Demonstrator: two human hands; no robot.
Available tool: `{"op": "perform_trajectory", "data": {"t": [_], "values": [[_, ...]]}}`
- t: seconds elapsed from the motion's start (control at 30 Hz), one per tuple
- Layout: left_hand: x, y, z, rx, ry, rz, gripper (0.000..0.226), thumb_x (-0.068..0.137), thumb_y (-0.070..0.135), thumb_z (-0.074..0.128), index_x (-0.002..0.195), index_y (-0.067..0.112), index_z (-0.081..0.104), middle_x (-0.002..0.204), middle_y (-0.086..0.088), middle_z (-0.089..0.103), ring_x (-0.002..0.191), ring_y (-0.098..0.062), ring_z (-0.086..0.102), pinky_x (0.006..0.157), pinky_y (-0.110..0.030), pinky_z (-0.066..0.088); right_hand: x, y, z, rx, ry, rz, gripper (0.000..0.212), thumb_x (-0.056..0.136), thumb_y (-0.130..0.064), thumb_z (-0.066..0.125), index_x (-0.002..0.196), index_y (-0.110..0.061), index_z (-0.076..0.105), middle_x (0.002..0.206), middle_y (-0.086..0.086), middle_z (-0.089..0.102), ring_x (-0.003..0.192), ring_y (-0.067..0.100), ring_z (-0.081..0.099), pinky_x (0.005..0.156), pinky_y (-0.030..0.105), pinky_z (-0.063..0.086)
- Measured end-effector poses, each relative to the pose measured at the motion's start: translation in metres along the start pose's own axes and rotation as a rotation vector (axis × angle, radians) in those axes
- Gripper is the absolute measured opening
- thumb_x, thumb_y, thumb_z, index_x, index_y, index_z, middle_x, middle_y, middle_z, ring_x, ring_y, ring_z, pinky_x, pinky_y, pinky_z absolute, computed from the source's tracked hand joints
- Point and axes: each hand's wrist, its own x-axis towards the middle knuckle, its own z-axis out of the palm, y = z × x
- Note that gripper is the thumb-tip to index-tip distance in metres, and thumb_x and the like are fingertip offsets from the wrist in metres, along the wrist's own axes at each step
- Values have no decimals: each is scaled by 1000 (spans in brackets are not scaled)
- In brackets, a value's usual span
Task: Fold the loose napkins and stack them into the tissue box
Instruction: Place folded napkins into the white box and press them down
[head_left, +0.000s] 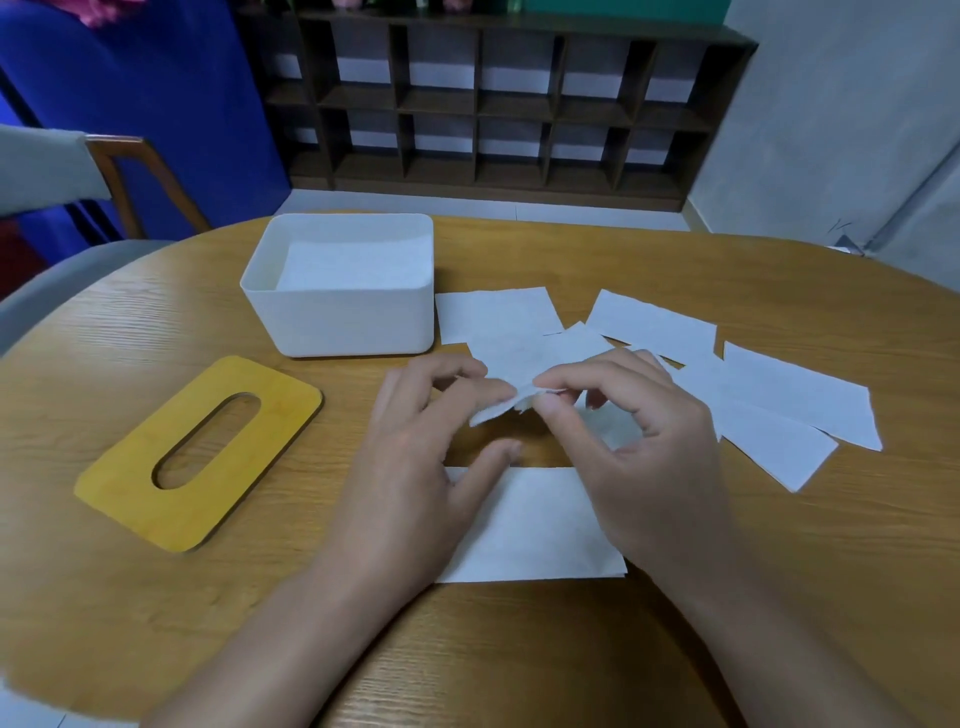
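Both hands, left hand (410, 441) and right hand (644, 441), pinched one thin white paper napkin (524, 364); the open white plastic tissue box (337, 322) sat beyond the left hand

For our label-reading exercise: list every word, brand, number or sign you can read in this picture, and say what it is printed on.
None: no readable text shows.
The tissue box is plain white.
The yellow lid bears only a slot.
The napkin pinched by the left hand and right hand is blank, as are the napkins lying on the table.
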Motion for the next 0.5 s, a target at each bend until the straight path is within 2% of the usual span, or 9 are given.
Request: {"op": "perform_trajectory", "data": {"t": [0.1, 0.13, 0.17, 0.23, 0.3, 0.37, 0.43, 0.5], "values": [[2, 2, -3, -111, 99, -16, 10, 105, 23, 76, 113, 22, 81, 128, 8, 68, 127, -19, 60, 107, -29, 45, -1, -8, -3, 142, -61, 89, 10, 100, -18, 80, 100, -27, 82, 101, -9, 73, 109, 22, 67, 91, 36, 53], [2, 4, -5, -158, 128, -25, 9, 107, 21, 73, 111, 20, 81, 124, 9, 71, 125, -20, 63, 106, -31, 47, -1, -10, -4, 155, -80, 105, 5, 101, -26, 78, 102, -29, 82, 108, -10, 72, 116, 22, 66, 95, 33, 52], [2, 6, -8, -193, 148, -29, 11, 107, 19, 70, 110, 19, 81, 120, 10, 73, 122, -21, 66, 103, -34, 49, -2, -13, -5, 149, -99, 111, 9, 101, -37, 75, 104, -31, 82, 115, -11, 69, 122, 22, 65, 100, 31, 51], [1, 12, -15, -208, 172, -10, 15, 108, 18, 65, 110, 18, 79, 109, 12, 75, 109, -17, 71, 93, -38, 53, -4, -16, -6, 127, -150, 84, 27, 98, -53, 69, 112, -32, 80, 128, -12, 65, 134, 21, 61, 107, 28, 48], [0, 19, -22, -171, 191, 47, 19, 110, 18, 60, 110, 18, 80, 102, 11, 75, 97, -14, 71, 84, -36, 54, -5, -22, -8, 121, -179, 28, 40, 93, -60, 73, 118, -29, 78, 133, -13, 66, 136, 22, 61, 108, 29, 48], [0, 26, -29, -105, 197, 130, 22, 112, 17, 58, 112, 17, 81, 102, 10, 75, 94, -8, 69, 82, -26, 50, -7, -29, -11, 129, -166, -16, 34, 95, -53, 78, 114, -25, 78, 118, -14, 73, 120, 18, 69, 96, 28, 53], [2, 29, -35, -67, 190, 169, 18, 110, 22, 64, 120, 18, 78, 109, 14, 75, 100, -1, 68, 85, -16, 47, -8, -35, -13, 138, -130, -50, 17, 100, -38, 77, 98, -21, 79, 91, -12, 72, 90, 14, 71, 77, 24, 52], [4, 27, -39, -134, 143, 49, 28, 106, 33, 73, 133, 27, 71, 113, 16, 76, 105, -2, 71, 85, -17, 53, -9, -38, -13, 159, -86, -25, 17, 101, -27, 75, 86, -18, 77, 74, -9, 67, 73, 15, 66, 67, 20, 47]]}}
